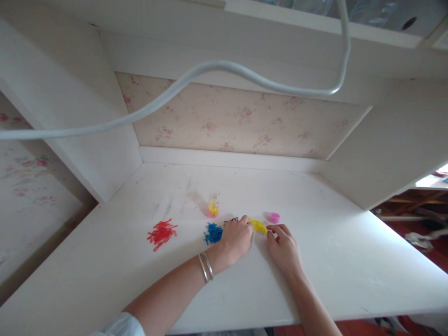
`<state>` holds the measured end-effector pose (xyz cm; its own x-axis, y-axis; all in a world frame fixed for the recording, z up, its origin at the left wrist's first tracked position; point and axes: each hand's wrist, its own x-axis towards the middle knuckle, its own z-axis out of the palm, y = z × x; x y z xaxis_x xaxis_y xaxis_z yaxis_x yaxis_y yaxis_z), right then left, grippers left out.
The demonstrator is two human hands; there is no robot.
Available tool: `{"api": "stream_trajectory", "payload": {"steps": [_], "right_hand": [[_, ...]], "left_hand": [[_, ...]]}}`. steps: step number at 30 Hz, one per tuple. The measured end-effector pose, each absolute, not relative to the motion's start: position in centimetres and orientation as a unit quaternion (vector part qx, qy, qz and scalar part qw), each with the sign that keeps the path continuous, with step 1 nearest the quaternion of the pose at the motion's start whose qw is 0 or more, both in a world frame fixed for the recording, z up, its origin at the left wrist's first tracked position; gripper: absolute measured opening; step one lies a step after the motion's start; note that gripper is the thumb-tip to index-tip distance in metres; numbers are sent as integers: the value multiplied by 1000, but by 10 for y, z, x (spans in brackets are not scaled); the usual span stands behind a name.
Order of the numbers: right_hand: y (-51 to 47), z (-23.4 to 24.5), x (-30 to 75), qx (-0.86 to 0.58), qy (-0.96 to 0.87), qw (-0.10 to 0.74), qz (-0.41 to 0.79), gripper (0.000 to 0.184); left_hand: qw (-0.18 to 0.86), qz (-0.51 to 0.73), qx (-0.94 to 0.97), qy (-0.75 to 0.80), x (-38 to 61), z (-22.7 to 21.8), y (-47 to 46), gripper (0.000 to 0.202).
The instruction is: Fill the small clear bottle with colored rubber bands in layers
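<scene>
White worktop (343, 261) below floral wallpaper (241, 116), with yellow strands (258, 227) heaped on it between the left hand (238, 237) and right hand (285, 248). Both hands' fingers curl in at the heap's ends; whether they pinch any, I cannot tell. Strands look light, soft, easiest lifted from an edge; no readable writing

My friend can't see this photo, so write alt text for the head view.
A person's left hand and right hand at opposite ends of a bunch of yellow strands on a white desk. Blue strands and red strands lie to the left, black strands partly behind the left hand; a clear jar and a pink cap sit farther back.
</scene>
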<state>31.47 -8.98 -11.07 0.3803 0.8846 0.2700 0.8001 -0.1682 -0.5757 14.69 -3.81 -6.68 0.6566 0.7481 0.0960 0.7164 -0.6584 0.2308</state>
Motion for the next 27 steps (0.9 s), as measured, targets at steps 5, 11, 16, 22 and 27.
{"api": "stream_trajectory", "payload": {"steps": [5, 11, 16, 22, 27], "right_hand": [[-91, -112, 316, -768, -564, 299, 55, 28], [-91, -111, 315, -768, -575, 278, 48, 27], [-90, -112, 315, -753, -588, 295, 34, 27], [-90, -116, 317, -743, -597, 302, 21, 27], [-92, -116, 313, -722, -610, 327, 19, 30]], "left_hand": [[71, 78, 911, 399, 160, -70, -33, 27], [68, 65, 917, 389, 163, -70, -31, 25], [59, 68, 913, 397, 158, -68, -32, 27], [39, 104, 904, 413, 145, -60, -34, 26], [32, 142, 891, 430, 124, -48, -37, 30]]}}
